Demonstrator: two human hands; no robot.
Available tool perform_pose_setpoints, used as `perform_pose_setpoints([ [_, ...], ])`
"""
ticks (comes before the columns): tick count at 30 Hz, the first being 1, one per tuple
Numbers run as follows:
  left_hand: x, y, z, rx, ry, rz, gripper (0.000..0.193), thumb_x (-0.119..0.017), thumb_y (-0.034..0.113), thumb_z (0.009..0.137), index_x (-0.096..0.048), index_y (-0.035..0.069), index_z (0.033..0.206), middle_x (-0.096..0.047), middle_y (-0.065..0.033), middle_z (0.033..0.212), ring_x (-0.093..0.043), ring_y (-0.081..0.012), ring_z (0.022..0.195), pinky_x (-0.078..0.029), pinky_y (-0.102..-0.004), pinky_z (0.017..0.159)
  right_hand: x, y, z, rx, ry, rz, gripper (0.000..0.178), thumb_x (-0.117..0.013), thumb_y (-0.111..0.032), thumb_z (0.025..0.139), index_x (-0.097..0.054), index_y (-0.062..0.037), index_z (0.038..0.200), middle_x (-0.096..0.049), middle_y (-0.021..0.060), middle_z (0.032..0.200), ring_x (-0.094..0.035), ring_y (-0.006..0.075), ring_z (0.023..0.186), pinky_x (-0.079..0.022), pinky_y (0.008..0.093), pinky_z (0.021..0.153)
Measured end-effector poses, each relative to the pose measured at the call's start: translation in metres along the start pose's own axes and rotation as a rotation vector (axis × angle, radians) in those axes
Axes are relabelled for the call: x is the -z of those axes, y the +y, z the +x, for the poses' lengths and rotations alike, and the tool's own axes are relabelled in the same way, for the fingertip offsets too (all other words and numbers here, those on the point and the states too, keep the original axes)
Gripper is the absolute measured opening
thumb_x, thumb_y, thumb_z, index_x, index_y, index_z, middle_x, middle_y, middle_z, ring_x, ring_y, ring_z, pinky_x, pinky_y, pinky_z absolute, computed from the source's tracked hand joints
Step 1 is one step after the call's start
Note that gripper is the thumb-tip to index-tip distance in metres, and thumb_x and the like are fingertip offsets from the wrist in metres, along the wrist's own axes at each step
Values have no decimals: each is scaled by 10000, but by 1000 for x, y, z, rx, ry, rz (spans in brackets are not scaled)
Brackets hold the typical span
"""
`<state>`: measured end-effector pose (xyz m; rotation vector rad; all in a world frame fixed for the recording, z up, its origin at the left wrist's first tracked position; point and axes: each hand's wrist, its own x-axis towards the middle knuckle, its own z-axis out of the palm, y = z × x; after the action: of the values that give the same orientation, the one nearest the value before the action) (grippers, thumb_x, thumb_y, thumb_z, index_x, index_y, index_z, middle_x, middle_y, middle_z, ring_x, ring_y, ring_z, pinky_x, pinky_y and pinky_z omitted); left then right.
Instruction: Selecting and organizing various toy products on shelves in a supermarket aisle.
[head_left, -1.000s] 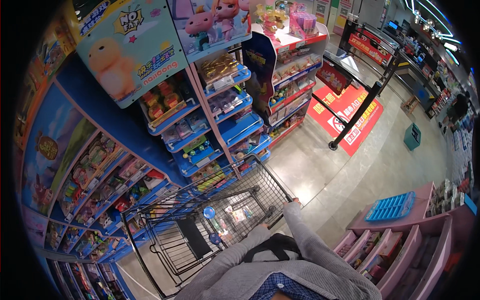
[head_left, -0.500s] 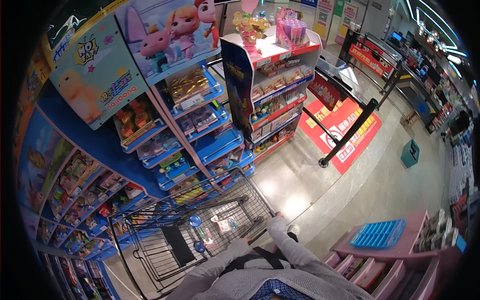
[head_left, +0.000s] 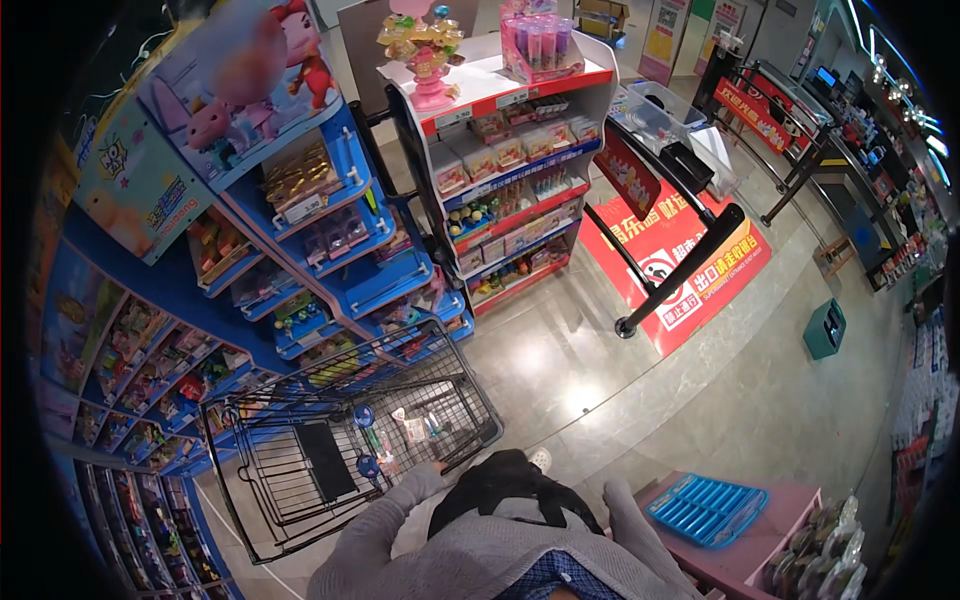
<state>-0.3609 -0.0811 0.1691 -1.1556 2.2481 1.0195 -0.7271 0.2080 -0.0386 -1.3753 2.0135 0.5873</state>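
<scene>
A black wire shopping cart [head_left: 325, 462] stands at my front left, beside the blue shelves. My left hand [head_left: 437, 468] is closed at its near edge; only part of the fingers shows past the grey sleeve. In the basket lie a blue round-ended item [head_left: 367, 466], another blue round piece [head_left: 363, 414] and a small pale packet [head_left: 414, 430]. My right forearm [head_left: 628, 515] hangs at my side, apart from the cart, near a pink display stand [head_left: 780, 535]. The right hand itself is hidden.
Blue toy shelves [head_left: 345, 285] line the left. A white-and-red display rack [head_left: 520, 190] stands ahead. Beyond it a black barrier post [head_left: 680, 270] rises by a red floor mat [head_left: 715, 275]. A green bin [head_left: 825, 330] and a blue tray [head_left: 708, 510] are on the right.
My right hand has let go of the cart and drawn back to my right side. My left hand stays at the cart. The view has shifted, bringing the display rack leftward.
</scene>
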Motion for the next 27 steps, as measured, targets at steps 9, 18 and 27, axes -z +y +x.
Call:
perform_pose_setpoints([
  [9, -21, 4, 39, 38, -145, 69, 453, -451, 128, 612, -490, 68, 1059, -520, -181, 1000, -499, -297, 929, -400, -355, 777, -1, 27, -24, 98, -300, 109, 314, -455, -193, 745, -506, -100, 1042, -578, 91, 920, -575, 239, 774, -456, 304, 660],
  [18, -36, -32, 83, 6, -206, -26, 512, -525, 102, 581, -470, 87, 1090, -453, -151, 1116, -460, -279, 995, -376, -327, 828, 84, 115, 108, -435, -125, 1019, 275, -469, -223, 750, -549, -2, 893, -576, 155, 701, -548, 222, 558, -423, 358, 437],
  [27, -78, -31, 61, 272, -149, -110, 360, -482, 118, 669, -497, 128, 1029, -436, -113, 1113, -463, -282, 961, -372, -305, 828, 168, 214, 198, -268, 83, 974, 234, -548, -200, 691, -577, -59, 875, -581, 131, 766, -552, 226, 669, -432, 347, 549],
])
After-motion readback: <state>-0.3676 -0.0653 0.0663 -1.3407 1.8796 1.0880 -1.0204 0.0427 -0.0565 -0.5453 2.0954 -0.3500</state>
